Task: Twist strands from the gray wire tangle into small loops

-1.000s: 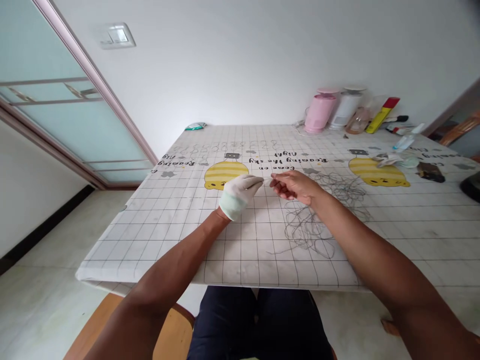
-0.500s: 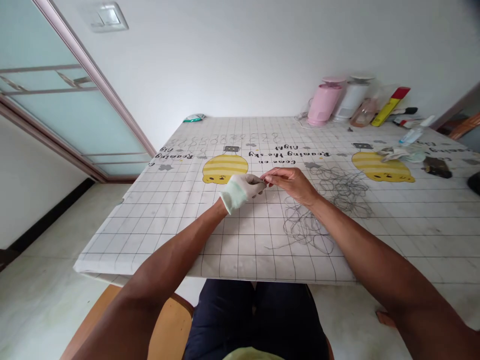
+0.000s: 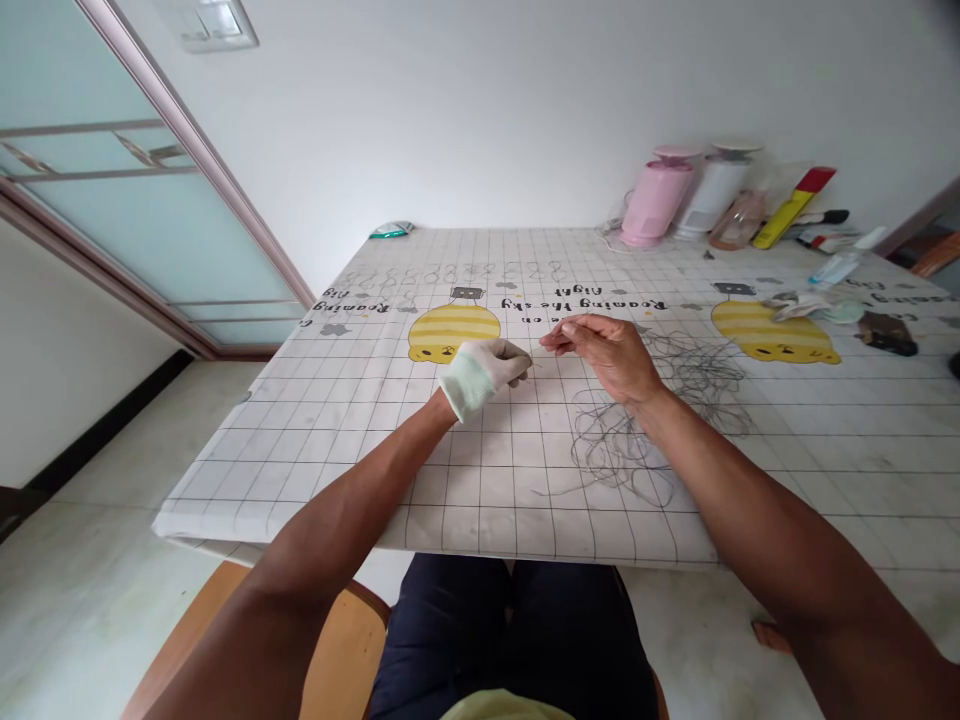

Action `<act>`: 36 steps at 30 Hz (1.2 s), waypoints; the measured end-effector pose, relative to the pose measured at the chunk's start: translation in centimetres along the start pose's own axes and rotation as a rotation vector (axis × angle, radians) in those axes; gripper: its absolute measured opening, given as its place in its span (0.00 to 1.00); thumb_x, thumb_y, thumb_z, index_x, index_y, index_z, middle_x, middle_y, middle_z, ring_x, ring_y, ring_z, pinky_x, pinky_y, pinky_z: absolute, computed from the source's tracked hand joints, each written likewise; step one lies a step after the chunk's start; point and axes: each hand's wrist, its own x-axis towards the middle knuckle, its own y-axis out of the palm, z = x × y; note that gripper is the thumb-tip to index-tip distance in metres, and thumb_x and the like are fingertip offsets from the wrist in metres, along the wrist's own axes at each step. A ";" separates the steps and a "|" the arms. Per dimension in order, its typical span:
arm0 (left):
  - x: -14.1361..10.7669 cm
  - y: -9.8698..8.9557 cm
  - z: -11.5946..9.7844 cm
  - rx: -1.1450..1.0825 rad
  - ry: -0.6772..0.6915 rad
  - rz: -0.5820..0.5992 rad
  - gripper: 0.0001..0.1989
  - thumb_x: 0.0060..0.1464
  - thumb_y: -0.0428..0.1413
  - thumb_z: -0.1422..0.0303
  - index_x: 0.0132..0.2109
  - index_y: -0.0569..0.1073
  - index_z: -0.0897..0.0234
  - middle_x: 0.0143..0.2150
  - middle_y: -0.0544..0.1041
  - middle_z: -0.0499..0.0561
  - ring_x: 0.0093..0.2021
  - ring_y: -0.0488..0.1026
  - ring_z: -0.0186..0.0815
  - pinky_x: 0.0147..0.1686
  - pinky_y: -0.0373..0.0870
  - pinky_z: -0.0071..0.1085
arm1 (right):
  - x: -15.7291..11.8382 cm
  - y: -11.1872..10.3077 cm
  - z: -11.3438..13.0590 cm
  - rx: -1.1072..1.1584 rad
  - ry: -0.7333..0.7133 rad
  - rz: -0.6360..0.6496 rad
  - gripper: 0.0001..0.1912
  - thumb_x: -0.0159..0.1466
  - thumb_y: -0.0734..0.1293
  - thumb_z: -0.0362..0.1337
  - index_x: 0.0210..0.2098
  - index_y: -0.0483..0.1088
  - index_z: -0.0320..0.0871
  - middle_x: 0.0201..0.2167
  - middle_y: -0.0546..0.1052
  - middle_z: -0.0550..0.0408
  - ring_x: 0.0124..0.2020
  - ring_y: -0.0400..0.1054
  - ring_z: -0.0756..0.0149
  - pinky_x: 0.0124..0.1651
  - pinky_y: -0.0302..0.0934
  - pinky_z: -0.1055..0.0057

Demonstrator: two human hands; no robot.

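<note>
Wire tangle [image 3: 696,376]: flanking right hand [image 3: 613,356] at wrist, farther from left hand [image 3: 489,369]; long axis near-left to far-right. Left: pinching thin strand [image 3: 536,365]. Right: grip unclear.

Grey strands [image 3: 701,378], black-gridded white tablecloth [image 3: 465,500]

Grey tangle [image 3: 697,378] partly hidden (by forearm [image 3: 709,465]).

White wall [image 3: 450,120], pale-blue paneled door [image 3: 97,235], light floor [image 3: 97,600]
</note>
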 end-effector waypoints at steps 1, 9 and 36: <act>0.0 0.0 0.0 -0.017 0.004 0.002 0.09 0.56 0.58 0.66 0.33 0.81 0.63 0.33 0.83 0.52 0.34 0.78 0.33 0.34 0.71 0.29 | -0.1 0.1 0.1 0.021 0.017 0.000 0.21 0.65 0.76 0.58 0.40 0.81 0.47 0.42 0.86 0.48 0.47 0.81 0.53 0.53 0.74 0.55; -0.2 -0.6 -0.2 0.044 0.069 0.109 0.09 0.57 0.59 0.66 0.34 0.82 0.63 0.28 0.79 0.49 0.25 0.72 0.31 0.27 0.68 0.28 | -0.2 0.3 1.0 0.060 0.141 0.024 0.23 0.63 0.76 0.60 0.39 0.77 0.47 0.41 0.86 0.47 0.45 0.82 0.53 0.51 0.75 0.56; 0.9 -1.0 1.4 -0.401 -0.119 0.062 0.33 0.63 0.56 0.40 0.48 0.81 0.69 0.43 0.84 0.63 0.34 0.80 0.40 0.31 0.73 0.33 | -0.1 -0.7 1.9 0.035 0.055 -0.034 0.23 0.64 0.75 0.61 0.41 0.79 0.47 0.48 0.84 0.46 0.46 0.82 0.53 0.49 0.78 0.56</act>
